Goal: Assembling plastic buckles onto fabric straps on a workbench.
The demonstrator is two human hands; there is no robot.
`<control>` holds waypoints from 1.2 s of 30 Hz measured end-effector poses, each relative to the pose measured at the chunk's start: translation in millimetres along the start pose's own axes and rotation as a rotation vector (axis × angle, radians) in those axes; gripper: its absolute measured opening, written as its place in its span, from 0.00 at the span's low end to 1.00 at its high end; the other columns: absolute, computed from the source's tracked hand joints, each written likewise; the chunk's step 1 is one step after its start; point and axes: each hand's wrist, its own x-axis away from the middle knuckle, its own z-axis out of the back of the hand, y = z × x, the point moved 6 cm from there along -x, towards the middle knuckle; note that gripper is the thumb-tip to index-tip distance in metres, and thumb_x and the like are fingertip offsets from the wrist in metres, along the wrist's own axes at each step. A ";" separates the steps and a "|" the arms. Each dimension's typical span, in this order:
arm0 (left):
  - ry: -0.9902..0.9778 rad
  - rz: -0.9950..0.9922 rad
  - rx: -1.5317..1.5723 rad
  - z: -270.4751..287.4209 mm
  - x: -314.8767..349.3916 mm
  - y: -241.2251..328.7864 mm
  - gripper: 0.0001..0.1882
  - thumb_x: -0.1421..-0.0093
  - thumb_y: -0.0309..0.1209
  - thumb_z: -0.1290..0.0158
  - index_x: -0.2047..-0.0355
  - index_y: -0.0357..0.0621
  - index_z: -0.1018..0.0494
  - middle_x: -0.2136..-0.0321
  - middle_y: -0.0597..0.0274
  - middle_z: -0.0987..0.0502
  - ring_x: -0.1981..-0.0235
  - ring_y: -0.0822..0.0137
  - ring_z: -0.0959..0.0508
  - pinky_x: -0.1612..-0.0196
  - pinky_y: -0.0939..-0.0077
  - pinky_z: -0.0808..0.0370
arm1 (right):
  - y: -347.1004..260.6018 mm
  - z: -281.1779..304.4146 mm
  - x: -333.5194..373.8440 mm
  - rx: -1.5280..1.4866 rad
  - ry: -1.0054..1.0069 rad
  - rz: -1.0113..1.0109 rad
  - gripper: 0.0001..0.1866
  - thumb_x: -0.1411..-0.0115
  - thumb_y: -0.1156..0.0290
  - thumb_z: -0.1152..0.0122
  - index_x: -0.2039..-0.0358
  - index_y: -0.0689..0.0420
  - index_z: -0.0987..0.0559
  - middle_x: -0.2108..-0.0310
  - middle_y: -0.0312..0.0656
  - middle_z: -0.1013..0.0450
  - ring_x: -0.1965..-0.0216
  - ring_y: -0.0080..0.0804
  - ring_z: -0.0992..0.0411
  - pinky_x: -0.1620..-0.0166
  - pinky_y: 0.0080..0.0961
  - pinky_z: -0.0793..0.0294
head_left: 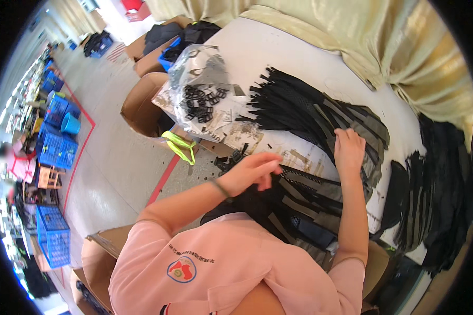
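Observation:
A fanned pile of black and grey fabric strips (pixel 294 105) lies across the white table, and my right hand (pixel 349 149) is on its right part. Its fingers are bent down and closed on a black fabric strip there. Lower and to the left, my left hand (pixel 255 173) is held above more black strips (pixel 305 186), fingers loosely bent and apart, with nothing seen in it. Dark fabric pieces (pixel 284 210) hang over my lap. Beyond my left hand, a clear plastic bag (pixel 199 73) holds black plastic buckles (pixel 197 102).
A neon yellow strap (pixel 180 146) hangs at the table's left corner, beside an open cardboard box (pixel 142 105). More black strips (pixel 415 199) are stacked at the right. Gold curtains (pixel 394 47) border the far side. Blue crates (pixel 55 147) and a person (pixel 21 165) are across the floor.

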 end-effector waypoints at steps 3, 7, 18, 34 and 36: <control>0.076 0.047 0.287 0.7 -37.4 -3.3 0.20 0.35 0.45 0.56 0.54 0.42 0.31 0.64 0.60 0.26 0.74 0.71 0.26 0.72 0.79 0.29 | -60.3 54.3 2.3 -0.175 -0.153 0.103 0.07 0.51 0.77 0.42 0.70 0.54 0.25 0.74 0.39 0.34 0.69 0.39 0.33 0.63 0.34 0.36; 0.167 0.042 0.489 22.3 -72.1 -2.9 0.18 0.38 0.46 0.53 0.59 0.46 0.28 0.70 0.66 0.25 0.72 0.71 0.25 0.67 0.74 0.28 | -98.7 81.9 46.9 -0.443 -0.552 0.333 0.05 0.53 0.74 0.43 0.73 0.53 0.24 0.76 0.39 0.35 0.68 0.37 0.32 0.62 0.31 0.37; 0.114 -0.255 -0.288 4.0 -24.0 12.6 0.12 0.36 0.34 0.54 0.59 0.43 0.25 0.72 0.72 0.26 0.72 0.80 0.30 0.75 0.85 0.33 | -103.7 46.7 13.4 -0.916 -0.165 -0.107 0.12 0.50 0.75 0.39 0.64 0.62 0.24 0.66 0.46 0.29 0.63 0.45 0.31 0.59 0.32 0.32; 0.690 -0.134 -1.527 239.7 -4.7 61.9 0.15 0.56 0.38 0.39 0.69 0.45 0.26 0.66 0.54 0.27 0.64 0.51 0.25 0.63 0.59 0.28 | -145.5 -27.4 25.8 -1.710 -0.432 -0.703 0.06 0.42 0.76 0.43 0.66 0.65 0.23 0.73 0.38 0.26 0.73 0.19 0.29 0.69 0.15 0.28; 0.706 -0.108 -1.537 238.9 -8.5 59.1 0.15 0.56 0.38 0.39 0.69 0.47 0.25 0.66 0.54 0.28 0.64 0.51 0.25 0.62 0.59 0.27 | -147.0 -26.9 28.6 -1.683 -0.448 -0.722 0.07 0.43 0.76 0.42 0.64 0.65 0.23 0.73 0.38 0.26 0.74 0.19 0.29 0.71 0.15 0.28</control>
